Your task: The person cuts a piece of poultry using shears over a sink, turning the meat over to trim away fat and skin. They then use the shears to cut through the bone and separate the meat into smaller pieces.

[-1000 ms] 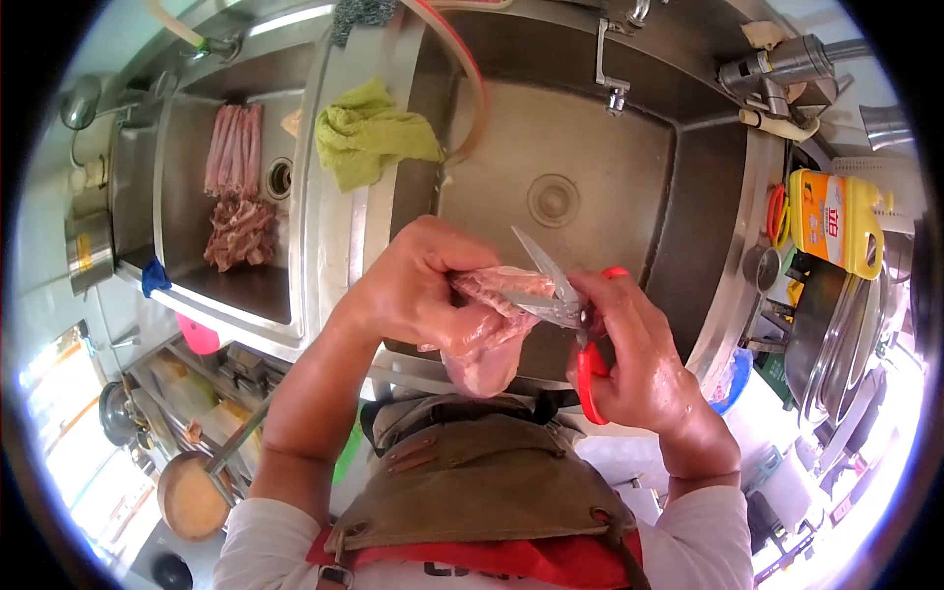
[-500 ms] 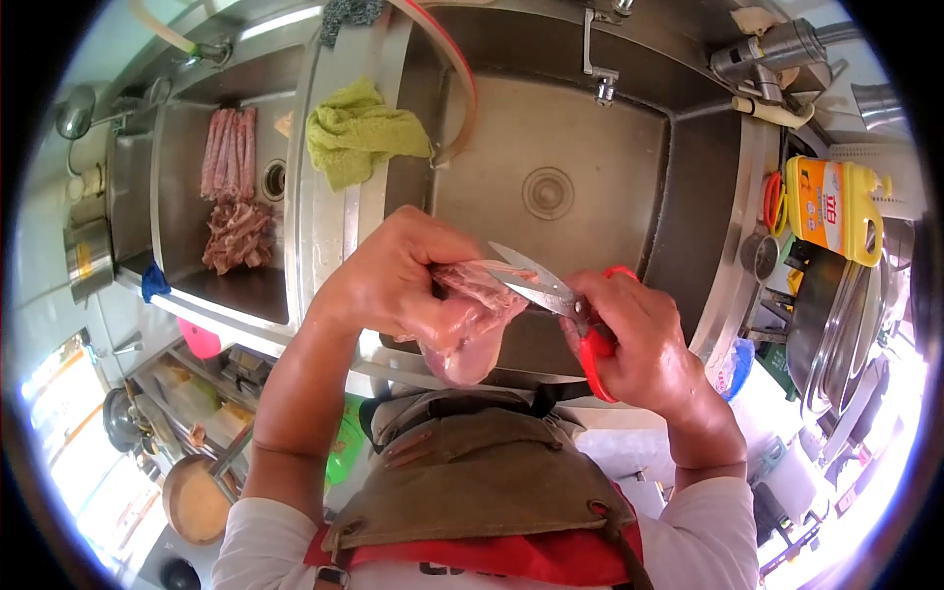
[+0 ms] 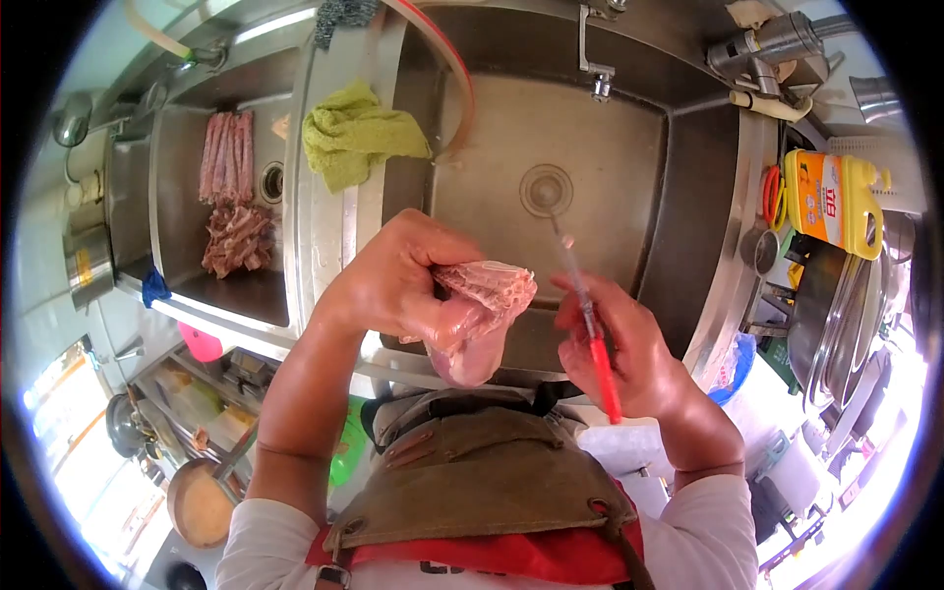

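Observation:
My left hand [image 3: 388, 280] is closed around a piece of raw poultry [image 3: 474, 349], pale pink and wet, over the near edge of the large sink. The poultry's cut end, ridged and stringy, points right, and a smooth rounded part hangs below my fingers. In my right hand [image 3: 637, 354] is a pair of red-handled kitchen scissors [image 3: 598, 354], turned edge-on with the blades pointing away toward the drain. The blades are apart from the meat. A small pale bit clings near the blades. How my fingers sit in the handles is partly hidden.
The large steel sink [image 3: 610, 128] lies beyond my hands. In the left sink are several long meat strips [image 3: 226, 157] and a pile of meat scraps [image 3: 239, 238]. A green cloth [image 3: 359, 138] drapes the divider. A yellow jug [image 3: 836, 206] stands at right.
The scissors have come away from the poultry, moving right and turning edge-on with the blades pointing away. My left hand keeps its hold on the poultry in nearly the same place.

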The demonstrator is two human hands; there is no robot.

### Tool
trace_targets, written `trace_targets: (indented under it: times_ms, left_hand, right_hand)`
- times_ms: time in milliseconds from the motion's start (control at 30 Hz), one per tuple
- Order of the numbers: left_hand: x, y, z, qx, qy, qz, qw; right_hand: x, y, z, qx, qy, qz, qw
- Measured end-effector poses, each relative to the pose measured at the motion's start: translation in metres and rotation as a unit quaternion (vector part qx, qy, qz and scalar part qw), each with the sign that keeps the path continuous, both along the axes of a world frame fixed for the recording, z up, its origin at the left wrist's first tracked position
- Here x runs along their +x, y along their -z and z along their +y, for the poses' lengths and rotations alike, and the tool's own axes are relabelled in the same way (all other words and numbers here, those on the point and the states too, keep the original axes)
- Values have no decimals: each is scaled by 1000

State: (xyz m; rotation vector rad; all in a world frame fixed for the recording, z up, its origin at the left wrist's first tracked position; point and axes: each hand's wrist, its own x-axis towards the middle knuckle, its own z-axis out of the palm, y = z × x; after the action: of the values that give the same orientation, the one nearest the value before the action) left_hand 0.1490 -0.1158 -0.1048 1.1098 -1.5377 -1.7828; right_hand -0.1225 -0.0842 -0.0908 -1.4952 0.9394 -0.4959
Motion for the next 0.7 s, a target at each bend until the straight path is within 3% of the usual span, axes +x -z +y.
trace_targets:
  times_ms: [100, 300, 400, 500, 600, 700]
  left_hand:
    - [0, 0, 1, 20, 7, -15, 1000]
    - [0, -1, 0, 63, 22, -10, 998]
    - [-1, 3, 2, 36, 11, -25, 999]
    - [-1, 10, 5, 33, -4, -10, 999]
    - [6, 13, -3, 15, 61, -18, 998]
    - [3, 11, -1, 61, 24, 2, 998]
  right_hand:
    - [4, 3, -6, -232, -3, 92, 968]
    - [5, 4, -3, -336, 13, 189, 923]
    - [6, 4, -1, -344, 24, 183, 920]
    - [-3, 18, -1, -267, -11, 134, 954]
    - [0, 10, 3, -78, 43, 52, 995]
    - [6, 16, 6, -146, 53, 36, 987]
